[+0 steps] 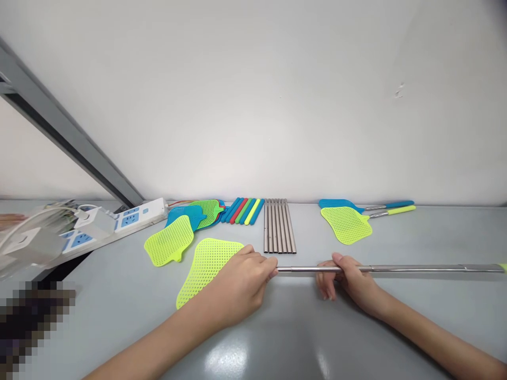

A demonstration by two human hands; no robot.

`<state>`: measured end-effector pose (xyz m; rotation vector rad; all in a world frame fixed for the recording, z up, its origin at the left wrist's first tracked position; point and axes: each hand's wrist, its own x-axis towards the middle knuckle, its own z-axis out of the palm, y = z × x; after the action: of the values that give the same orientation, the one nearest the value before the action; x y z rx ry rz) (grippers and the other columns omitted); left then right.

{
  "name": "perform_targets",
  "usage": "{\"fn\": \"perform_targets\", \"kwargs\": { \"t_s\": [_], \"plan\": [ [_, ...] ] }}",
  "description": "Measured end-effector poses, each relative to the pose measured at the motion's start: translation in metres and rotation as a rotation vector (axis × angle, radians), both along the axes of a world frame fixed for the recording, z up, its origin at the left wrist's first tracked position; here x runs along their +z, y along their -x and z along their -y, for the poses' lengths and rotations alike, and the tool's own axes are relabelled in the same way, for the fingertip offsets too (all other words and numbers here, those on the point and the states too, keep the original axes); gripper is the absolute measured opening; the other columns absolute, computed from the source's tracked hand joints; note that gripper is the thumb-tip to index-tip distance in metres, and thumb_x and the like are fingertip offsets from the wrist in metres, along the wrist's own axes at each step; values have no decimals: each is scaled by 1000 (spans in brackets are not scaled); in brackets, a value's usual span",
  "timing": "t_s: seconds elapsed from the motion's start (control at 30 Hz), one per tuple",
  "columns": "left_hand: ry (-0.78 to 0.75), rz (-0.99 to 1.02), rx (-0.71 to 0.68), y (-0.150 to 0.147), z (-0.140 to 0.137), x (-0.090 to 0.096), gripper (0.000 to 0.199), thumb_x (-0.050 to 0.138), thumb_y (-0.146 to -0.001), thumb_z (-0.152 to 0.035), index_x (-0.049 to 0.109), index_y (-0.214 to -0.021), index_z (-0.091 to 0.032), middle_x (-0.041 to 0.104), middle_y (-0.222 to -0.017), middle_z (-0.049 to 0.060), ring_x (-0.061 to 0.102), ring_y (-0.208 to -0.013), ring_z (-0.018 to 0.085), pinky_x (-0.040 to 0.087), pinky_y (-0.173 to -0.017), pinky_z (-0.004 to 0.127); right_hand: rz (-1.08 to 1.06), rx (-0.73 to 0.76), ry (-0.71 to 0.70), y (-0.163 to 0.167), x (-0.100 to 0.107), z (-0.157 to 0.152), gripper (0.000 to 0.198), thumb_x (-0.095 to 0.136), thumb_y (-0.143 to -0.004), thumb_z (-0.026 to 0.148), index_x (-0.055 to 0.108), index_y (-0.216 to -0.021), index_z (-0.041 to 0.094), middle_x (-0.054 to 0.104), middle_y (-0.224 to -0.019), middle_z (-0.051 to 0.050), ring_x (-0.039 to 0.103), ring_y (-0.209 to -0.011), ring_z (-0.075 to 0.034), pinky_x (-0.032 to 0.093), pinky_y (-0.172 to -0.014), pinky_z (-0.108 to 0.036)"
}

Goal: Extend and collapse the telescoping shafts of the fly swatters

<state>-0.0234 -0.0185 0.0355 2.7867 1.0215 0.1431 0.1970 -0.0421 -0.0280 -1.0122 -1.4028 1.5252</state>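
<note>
A yellow-green fly swatter with a long, extended telescopic metal rod [415, 268] lies level across the view. My left hand [245, 282] is closed around the neck, where the perforated swatter head [212, 264] meets the rod; the fingers hide that joint. Further right along the rod, my right hand [352, 277] holds it, thumb on top and the fingers loosely curled below. The yellow-green handle end [503, 267] just shows at the right edge. Behind my left hand, several bare metal rods [280, 227] lie side by side.
Several coloured handles [242, 211] lie left of the rods, beside loose swatter heads [170, 241]. Two assembled swatters, one blue [336, 203] and one yellow-green [346, 224], rest at the back right by the wall. Power strips [138, 216] with plugs and a metal post [71, 126] stand left.
</note>
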Motion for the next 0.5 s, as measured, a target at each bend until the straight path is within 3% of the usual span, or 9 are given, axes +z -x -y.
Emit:
{"fn": "perform_targets", "kwargs": {
  "t_s": [0.5],
  "plan": [
    [-12, 22, 1, -2, 4, -2, 22, 29, -83, -14, 36, -62, -17, 48, -56, 0, 39, -55, 14, 31, -57, 29, -4, 9, 9, 5, 4, 3, 61, 19, -85, 42, 56, -43, 17, 52, -49, -5, 49, -53, -16, 36, -59, -30]
  ]
}}
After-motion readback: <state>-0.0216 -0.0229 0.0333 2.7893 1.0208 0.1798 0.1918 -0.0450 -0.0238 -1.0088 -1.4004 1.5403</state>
